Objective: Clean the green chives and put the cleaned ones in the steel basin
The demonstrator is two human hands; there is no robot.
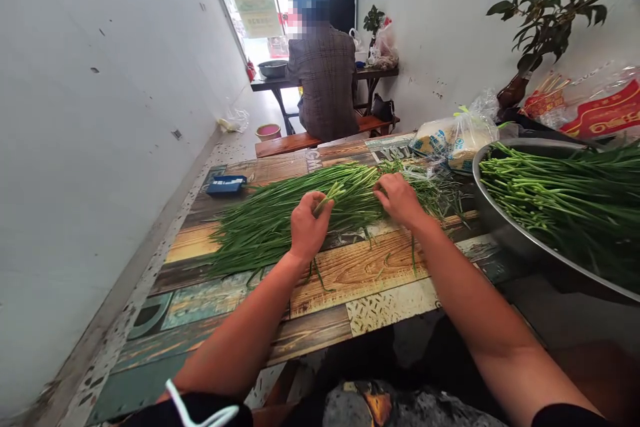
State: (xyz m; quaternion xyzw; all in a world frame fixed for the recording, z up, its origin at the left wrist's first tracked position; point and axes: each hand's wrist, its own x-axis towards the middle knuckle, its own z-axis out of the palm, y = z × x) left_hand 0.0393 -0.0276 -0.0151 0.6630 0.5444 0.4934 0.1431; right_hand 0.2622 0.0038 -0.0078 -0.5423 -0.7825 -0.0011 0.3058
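Observation:
A long heap of green garlic chives (pixel 280 213) lies across the table, pale stem ends toward the right. My left hand (pixel 309 223) is closed round a small bunch of chives (pixel 336 195), their cut-looking ends sticking out past the thumb. Over the stem ends of the heap, my right hand (pixel 399 199) has its fingers bent together in a pinch; whatever is between them is too small to make out. Just beyond and right of that hand is a loose pile of trimmings and withered bits (pixel 435 192).
A big metal basin (pixel 530 230) full of chives stands at the right. Plastic-bagged packs (pixel 467 140) and a potted plant (pixel 530 60) are behind it. A blue box (pixel 227 185) sits at the far left. Ahead, a person (pixel 327 80) sits on a bench (pixel 285 145), back turned.

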